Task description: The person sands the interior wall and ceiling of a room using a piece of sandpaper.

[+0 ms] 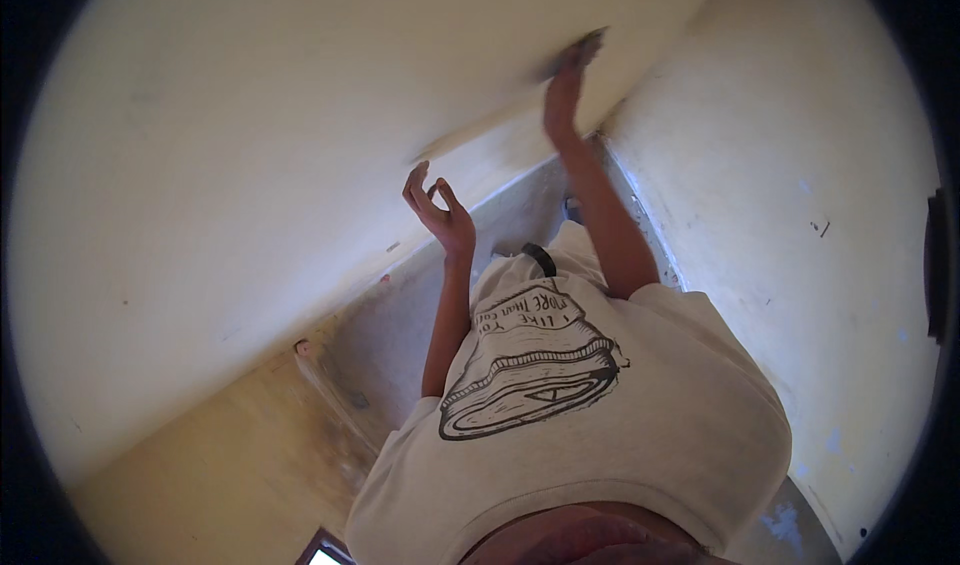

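My right hand (571,66) is raised high against the pale painted wall (300,99). It grips a dark, flat object (594,38), with motion blur around the hand. What this object is exactly cannot be made out. Lower and to the left, my left hand (442,212) is held up with its fingers curled and apart. Nothing lies in that hand. Its fingertips come close to the same wall, where a shadow streak runs beside them; whether they touch it cannot be told.
A second wall (757,175) meets the first in a corner on the right and carries a small nail-like mark (825,229). Grey floor (397,325) shows beyond my printed T-shirt (645,415). At lower left are a yellowish wall (225,445) and a dark-framed opening (324,546).
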The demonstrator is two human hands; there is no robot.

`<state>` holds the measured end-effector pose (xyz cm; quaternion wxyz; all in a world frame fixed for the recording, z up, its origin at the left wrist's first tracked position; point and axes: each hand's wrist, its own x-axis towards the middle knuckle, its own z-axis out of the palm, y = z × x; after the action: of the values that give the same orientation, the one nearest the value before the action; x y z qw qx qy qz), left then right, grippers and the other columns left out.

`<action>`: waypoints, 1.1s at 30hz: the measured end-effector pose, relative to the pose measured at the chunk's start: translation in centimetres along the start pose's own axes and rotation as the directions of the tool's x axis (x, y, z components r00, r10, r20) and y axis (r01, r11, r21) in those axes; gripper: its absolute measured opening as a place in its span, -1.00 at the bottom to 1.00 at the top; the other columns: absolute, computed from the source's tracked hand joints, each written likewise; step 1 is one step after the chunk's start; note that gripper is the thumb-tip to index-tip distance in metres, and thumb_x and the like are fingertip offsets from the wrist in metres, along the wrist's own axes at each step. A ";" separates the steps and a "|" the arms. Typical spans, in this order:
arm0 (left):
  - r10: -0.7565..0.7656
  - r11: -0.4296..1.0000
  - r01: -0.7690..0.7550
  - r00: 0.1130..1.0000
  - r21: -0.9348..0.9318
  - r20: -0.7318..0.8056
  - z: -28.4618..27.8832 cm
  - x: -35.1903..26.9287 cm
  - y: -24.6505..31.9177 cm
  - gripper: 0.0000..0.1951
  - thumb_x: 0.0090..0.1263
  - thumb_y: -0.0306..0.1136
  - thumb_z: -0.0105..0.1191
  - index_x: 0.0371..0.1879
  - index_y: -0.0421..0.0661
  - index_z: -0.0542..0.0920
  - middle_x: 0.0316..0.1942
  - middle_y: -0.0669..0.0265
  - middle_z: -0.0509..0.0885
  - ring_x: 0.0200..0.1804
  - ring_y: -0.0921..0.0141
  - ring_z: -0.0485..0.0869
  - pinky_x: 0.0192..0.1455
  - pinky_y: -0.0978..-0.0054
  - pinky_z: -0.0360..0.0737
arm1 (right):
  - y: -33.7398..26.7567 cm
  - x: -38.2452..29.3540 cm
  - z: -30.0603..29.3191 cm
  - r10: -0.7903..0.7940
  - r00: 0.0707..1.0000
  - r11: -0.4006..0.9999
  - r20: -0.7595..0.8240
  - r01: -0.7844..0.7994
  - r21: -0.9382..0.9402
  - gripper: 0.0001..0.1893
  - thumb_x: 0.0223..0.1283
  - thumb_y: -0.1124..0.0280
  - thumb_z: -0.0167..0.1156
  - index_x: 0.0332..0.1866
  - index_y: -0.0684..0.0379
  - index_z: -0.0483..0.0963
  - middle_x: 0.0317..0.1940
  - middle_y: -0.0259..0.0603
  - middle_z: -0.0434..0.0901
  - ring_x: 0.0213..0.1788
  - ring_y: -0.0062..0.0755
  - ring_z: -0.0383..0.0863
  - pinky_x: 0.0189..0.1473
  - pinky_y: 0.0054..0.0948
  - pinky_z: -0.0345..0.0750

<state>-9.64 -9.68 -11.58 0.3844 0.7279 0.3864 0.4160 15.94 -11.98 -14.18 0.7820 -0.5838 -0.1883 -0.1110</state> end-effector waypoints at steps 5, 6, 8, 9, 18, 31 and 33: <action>0.298 0.918 -0.257 0.950 0.302 -0.098 5.0 0.9 1.9 -0.32 0.61 -0.13 -0.02 0.54 -0.21 0.05 0.52 -0.10 0.02 0.55 -0.07 -0.01 0.52 -0.15 0.05 | -2.9 -6.5 2.2 0.220 0.937 0.944 0.270 -0.134 -0.302 -0.27 0.59 0.41 -0.19 0.64 0.23 -0.44 0.65 0.05 -0.58 0.65 0.05 -0.68 0.62 -0.04 -0.45; 0.303 0.900 -0.262 0.951 0.348 -0.068 5.9 1.0 2.1 -0.25 0.61 -0.11 -0.03 0.58 -0.21 -0.06 0.56 -0.16 -0.15 0.58 -0.14 -0.13 0.55 -0.20 -0.06 | -2.7 -5.7 1.3 0.129 0.959 0.968 0.252 -0.067 -0.240 -0.27 0.62 0.33 -0.21 0.63 0.23 -0.45 0.65 0.04 -0.59 0.65 0.05 -0.70 0.61 -0.01 -0.44; 0.304 0.903 -0.280 0.953 0.327 -0.022 7.1 1.1 2.3 -0.20 0.59 -0.23 0.01 0.63 -0.16 -0.18 0.58 -0.23 -0.49 0.60 -0.24 -0.38 0.53 -0.33 -0.21 | -0.5 -0.3 -1.8 0.161 0.976 0.968 0.148 -0.127 -0.217 -0.28 0.66 0.11 -0.28 0.64 0.20 -0.44 0.67 -0.13 -0.58 0.68 -0.24 -0.59 0.64 -0.27 -0.43; 0.308 0.903 -0.287 0.951 0.320 -0.016 7.7 1.0 2.4 -0.19 0.60 -0.22 0.00 0.63 -0.15 -0.21 0.58 -0.23 -0.53 0.60 -0.25 -0.44 0.52 -0.35 -0.26 | 1.0 2.5 -4.1 0.301 0.942 0.953 0.147 -0.295 -0.067 -0.24 0.66 0.04 -0.26 0.64 0.24 -0.40 0.68 -0.17 -0.43 0.69 -0.36 -0.39 0.64 -0.36 -0.33; 0.540 0.683 -0.587 0.807 0.434 0.240 16.2 3.2 4.3 -0.20 0.61 -0.07 -0.06 0.63 -0.14 -0.15 0.54 -0.32 -0.61 0.54 -0.31 -0.65 0.40 -0.52 -0.55 | 6.3 7.6 -9.6 0.236 0.972 0.932 0.015 -0.222 -0.288 -0.34 0.67 0.13 -0.32 0.65 0.22 -0.27 0.68 -0.09 -0.35 0.70 -0.25 -0.42 0.64 -0.34 -0.30; 0.401 0.705 -0.261 0.914 0.660 -0.067 23.3 6.3 2.8 -0.14 0.60 0.24 -0.39 0.63 -0.12 -0.28 0.49 -0.41 -0.68 0.51 -0.32 -0.74 0.26 -0.59 -0.69 | 9.8 14.3 -15.3 0.078 0.996 0.982 0.052 -0.068 -0.175 -0.36 0.61 0.33 -0.20 0.66 0.13 -0.20 0.68 -0.07 -0.35 0.69 -0.08 -0.41 0.66 -0.28 -0.33; 0.430 0.682 -0.280 0.901 0.676 -0.062 23.3 6.3 2.2 -0.14 0.61 0.24 -0.40 0.63 -0.13 -0.29 0.49 -0.41 -0.68 0.51 -0.33 -0.73 0.25 -0.60 -0.68 | 12.3 13.1 -15.9 0.076 0.994 0.969 0.079 -0.055 -0.239 -0.36 0.60 0.35 -0.21 0.66 0.14 -0.20 0.68 -0.07 -0.38 0.70 -0.09 -0.42 0.66 -0.28 -0.32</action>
<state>14.15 -10.54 -16.07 -0.0259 0.8268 0.3963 0.3983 35.24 -22.90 -23.29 0.7010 -0.6831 -0.1884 -0.0810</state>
